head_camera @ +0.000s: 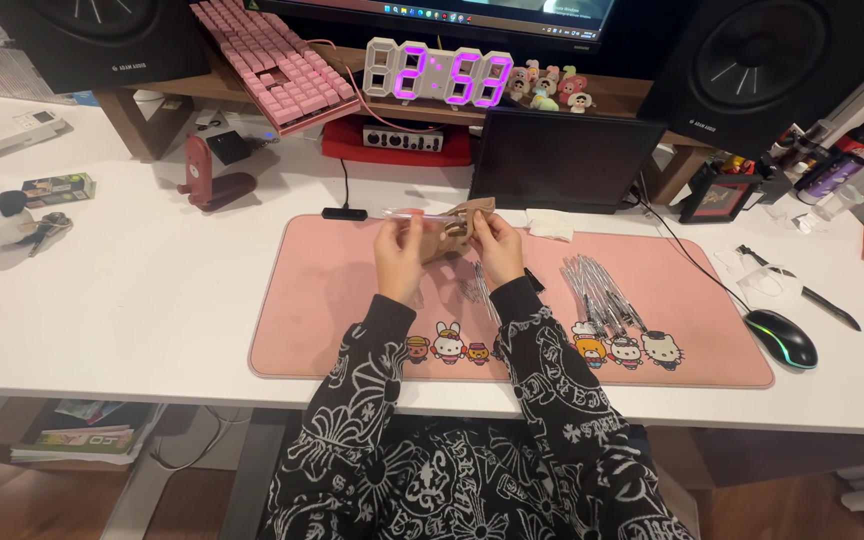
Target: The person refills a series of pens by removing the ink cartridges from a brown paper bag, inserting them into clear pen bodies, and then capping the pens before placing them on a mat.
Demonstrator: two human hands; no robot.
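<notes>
— Two hands are up above the pink mat (352,300), and between them is a small brown pouch (452,232). Do you see it?

— Yes. The left hand (398,252) and the right hand (498,243) are both on it. Which one holds it more?

— I think the two share it. The pouch is between the hands, lifted off the desk (152,290), near the far edge of the mat. The fingers of the right hand are closed on its upper right corner, and the fingers of the left hand are pinched together at its left side.

— And the thin clear thing on top?

— It looks like a slim transparent pen or tube (414,214). Its long axis lies almost level, from left to right, across the top of the left hand and toward the mouth of the pouch. The left hand is the nearer one to it; I believe these fingers grip it, but it is too small to be sure.

— So the pouch lies to the right of that tube?

— Right and slightly below, yes. The tube's right end is touching the pouch or just beside it; I cannot tell which.

— There are more of them on the mat?

— A bundle of similar clear pens (602,292) lies to the right of the right sleeve, well apart from the hands, with the long axes pointing mostly away from the person. A few small pieces (472,288) lie on the mat under the hands, between the two wrists.
</notes>
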